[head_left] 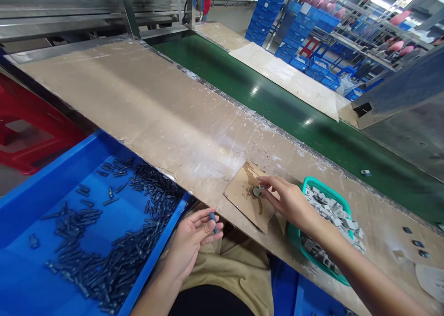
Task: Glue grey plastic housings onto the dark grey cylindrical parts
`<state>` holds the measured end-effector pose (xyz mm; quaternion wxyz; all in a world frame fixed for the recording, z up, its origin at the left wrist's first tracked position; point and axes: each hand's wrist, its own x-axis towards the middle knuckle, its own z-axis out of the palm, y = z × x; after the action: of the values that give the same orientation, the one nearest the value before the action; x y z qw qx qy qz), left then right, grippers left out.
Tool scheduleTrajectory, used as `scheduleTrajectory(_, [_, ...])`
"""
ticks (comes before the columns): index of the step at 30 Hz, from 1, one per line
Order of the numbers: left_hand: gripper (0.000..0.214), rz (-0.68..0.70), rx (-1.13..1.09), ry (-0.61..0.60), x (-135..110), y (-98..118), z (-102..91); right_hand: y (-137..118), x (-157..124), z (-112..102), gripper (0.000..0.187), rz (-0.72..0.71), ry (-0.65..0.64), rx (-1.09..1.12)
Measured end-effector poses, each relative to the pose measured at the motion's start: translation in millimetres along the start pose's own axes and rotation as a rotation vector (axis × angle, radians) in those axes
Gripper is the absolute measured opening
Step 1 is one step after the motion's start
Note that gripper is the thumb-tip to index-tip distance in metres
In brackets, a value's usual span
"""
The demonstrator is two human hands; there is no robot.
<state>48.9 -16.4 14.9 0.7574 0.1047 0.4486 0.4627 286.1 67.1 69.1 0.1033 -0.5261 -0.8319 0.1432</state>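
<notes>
My left hand (pixel 196 235) pinches a small dark blue cylindrical part (pixel 212 219) between thumb and fingers, just off the table's near edge. Over a stained piece of cardboard (pixel 237 193), my right hand (pixel 282 196) holds a small grey block (pixel 262 190) in its fingertips. Close beside that block, a small round cap-like dish (pixel 256 192) sits on the cardboard. To the right of it stands a green basket (pixel 307 183) heaped with grey and white blocks (pixel 329 207), partly hidden by my right forearm. A blue bin (pixel 21 260) at my left holds many dark blue parts (pixel 118 256).
A green conveyor belt (pixel 222 73) runs along the table's far side, carrying one small part (pixel 366 173). Several small dark pieces (pixel 418 243) lie at the table's right. A red stool (pixel 31 136) stands at left. Stacked blue crates (pixel 268 11) rise beyond the belt.
</notes>
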Motion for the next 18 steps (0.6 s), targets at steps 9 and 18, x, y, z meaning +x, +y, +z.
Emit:
scheduleTrajectory(9, [0.043, 0.029, 0.000, -0.071, 2, -3, -1.2, 10, 1, 20, 0.018, 0.013, 0.006, 0.026])
scheduleTrajectory(18, [0.032, -0.020, 0.009, -0.191, 2, 3, 15.3, -8, -9, -16, 0.035, 0.348, 0.064, 0.717])
